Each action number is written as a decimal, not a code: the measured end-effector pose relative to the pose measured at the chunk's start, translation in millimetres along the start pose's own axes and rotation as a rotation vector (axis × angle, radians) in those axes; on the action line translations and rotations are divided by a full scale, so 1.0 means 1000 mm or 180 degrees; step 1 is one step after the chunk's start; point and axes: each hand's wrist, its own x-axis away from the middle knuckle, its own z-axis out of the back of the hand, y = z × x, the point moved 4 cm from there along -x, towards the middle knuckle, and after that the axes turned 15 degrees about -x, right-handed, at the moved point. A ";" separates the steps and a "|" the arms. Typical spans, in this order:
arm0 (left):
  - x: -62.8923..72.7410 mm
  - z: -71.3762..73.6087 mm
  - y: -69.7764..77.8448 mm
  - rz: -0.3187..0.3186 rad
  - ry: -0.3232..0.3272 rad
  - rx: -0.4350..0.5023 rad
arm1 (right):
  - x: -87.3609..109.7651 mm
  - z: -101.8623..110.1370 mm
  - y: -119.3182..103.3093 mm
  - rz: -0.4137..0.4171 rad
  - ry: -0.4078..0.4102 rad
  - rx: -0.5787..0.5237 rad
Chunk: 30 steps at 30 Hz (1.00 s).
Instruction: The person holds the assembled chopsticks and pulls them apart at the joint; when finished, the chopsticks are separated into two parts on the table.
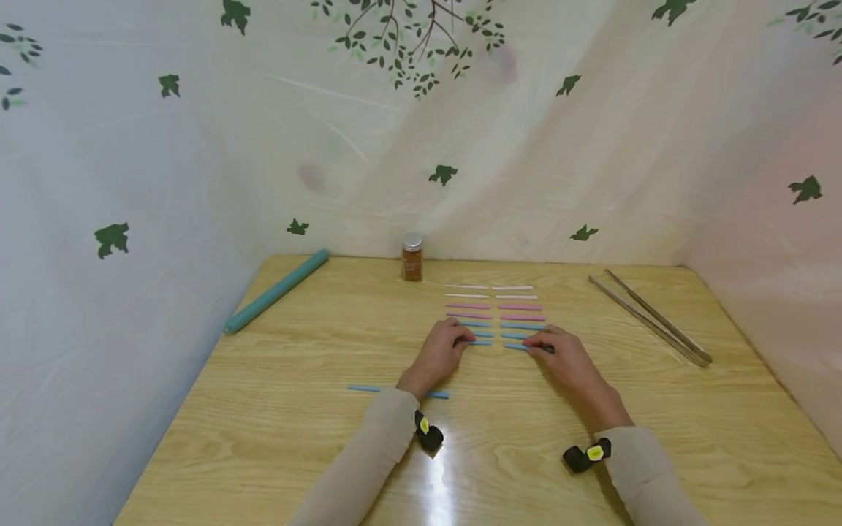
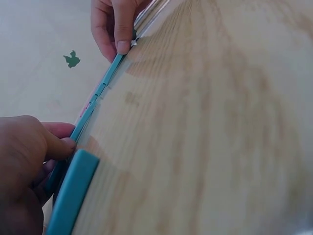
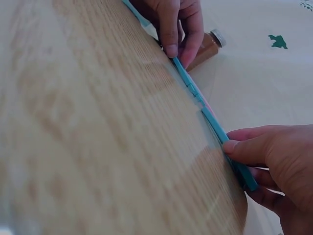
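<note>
Thin sticks lie in two side-by-side columns on the table: white sticks (image 1: pixel 513 288) farthest, then pink sticks (image 1: pixel 521 307), then blue ones nearest me. My left hand (image 1: pixel 442 349) pinches the nearest blue stick (image 1: pixel 482 342) of the left column between thumb and fingers. The nearest blue stick (image 1: pixel 515 346) of the right column is pinched by my right hand (image 1: pixel 564 356). In the right wrist view its blue stick (image 3: pixel 215 125) runs under the thumb, past the fingers. Blue stick pieces (image 1: pixel 363 388) show either side of my left wrist, which hides what lies between.
A spice jar (image 1: pixel 412 259) with a silver lid stands at the table's back edge. At the far left lies a teal rod (image 1: pixel 278 292). Long metal tongs (image 1: pixel 651 319) rest at the right. Patterned cloth (image 1: pixel 368 146) hangs around the wooden table (image 1: pixel 263 453).
</note>
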 end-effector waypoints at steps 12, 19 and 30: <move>-0.001 0.002 0.006 -0.0171 0.0117 -0.0257 | -0.003 -0.002 -0.002 0.0104 -0.0002 0.0127; 0.009 0.031 0.002 0.0010 -0.0094 -0.0137 | -0.005 0.000 -0.019 0.0205 0.0014 0.0145; 0.045 0.071 -0.034 0.0173 -0.0386 -0.0191 | -0.007 -0.026 -0.058 0.0263 -0.0160 -0.0266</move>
